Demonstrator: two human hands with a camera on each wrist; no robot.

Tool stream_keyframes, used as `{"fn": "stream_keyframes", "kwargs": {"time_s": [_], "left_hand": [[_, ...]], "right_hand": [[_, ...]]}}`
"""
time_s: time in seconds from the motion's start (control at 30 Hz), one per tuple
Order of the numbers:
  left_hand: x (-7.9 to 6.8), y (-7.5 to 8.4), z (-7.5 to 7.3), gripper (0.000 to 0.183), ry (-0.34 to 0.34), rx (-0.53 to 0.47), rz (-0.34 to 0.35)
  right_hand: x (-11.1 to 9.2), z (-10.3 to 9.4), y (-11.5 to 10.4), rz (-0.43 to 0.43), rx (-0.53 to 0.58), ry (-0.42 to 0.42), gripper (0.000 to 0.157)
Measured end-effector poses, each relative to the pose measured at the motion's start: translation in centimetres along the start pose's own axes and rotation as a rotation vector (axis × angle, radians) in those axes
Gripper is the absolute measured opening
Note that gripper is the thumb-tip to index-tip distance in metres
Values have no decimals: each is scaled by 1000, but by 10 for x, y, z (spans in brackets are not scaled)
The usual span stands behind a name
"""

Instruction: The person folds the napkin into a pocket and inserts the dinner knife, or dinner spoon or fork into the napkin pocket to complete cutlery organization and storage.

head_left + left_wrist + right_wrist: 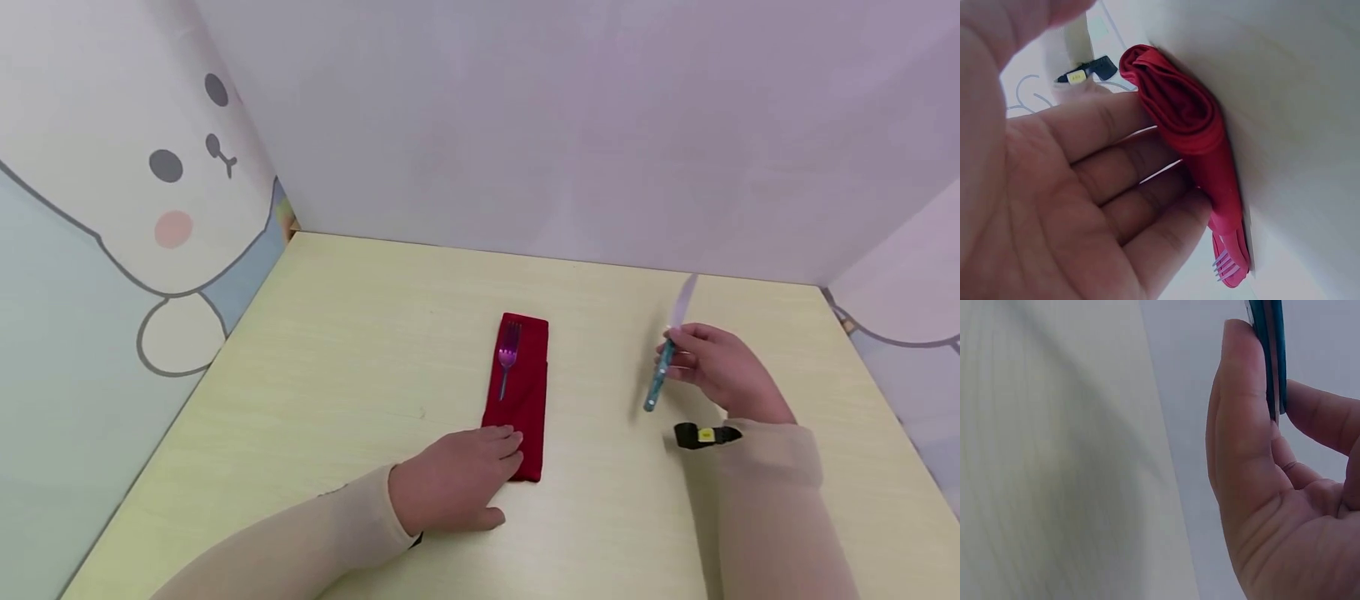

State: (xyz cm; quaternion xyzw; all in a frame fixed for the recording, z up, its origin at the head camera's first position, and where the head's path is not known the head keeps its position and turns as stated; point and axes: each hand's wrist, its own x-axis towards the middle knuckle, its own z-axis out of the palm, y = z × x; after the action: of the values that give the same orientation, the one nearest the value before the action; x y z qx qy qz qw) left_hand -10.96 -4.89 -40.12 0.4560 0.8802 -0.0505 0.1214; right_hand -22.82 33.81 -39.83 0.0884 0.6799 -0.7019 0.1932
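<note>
A folded red cloth napkin [531, 375] lies lengthwise on the table, its rolled layers showing at the near end in the left wrist view. On its far half rests a fork [508, 350] with a shiny purple tint, tines pointing away. My left hand [463, 475] touches the napkin's near end with extended fingers [1147, 206]. Off to the right, my right hand [723, 367] pinches a table knife [658, 379] by its teal handle between thumb and fingers. The knife's blade points up and away, above the table. In the right wrist view only the handle [1277, 362] shows.
The pale wooden table [360, 333] ends at a light wall [555, 142] at the back. A panel with a cartoon animal [187, 167] stands along the left side. Another panel [915, 283] borders the right. The right hand's shadow falls on the tabletop.
</note>
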Motion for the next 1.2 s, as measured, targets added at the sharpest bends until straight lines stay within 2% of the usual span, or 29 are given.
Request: {"fn": "stream_keyframes", "kwargs": {"time_s": [0.13,0.3,0.6,0.93,1.2], "left_hand": [[-1,0,0,63,3,3,1],[1,1,0,63,-7,4,2],[3,0,-4,66,-44,-31,-15],[1,2,-1,62,-19,-37,-20],[2,3,0,62,-7,-48,-30]], "right_hand": [[15,35,-4,-12,-91,-22,45],[30,69,-5,-35,-191,-36,47],[51,109,-4,-49,-289,-32,41],[68,128,1,-47,-340,-37,33],[78,136,1,-61,-315,-73,29]]}}
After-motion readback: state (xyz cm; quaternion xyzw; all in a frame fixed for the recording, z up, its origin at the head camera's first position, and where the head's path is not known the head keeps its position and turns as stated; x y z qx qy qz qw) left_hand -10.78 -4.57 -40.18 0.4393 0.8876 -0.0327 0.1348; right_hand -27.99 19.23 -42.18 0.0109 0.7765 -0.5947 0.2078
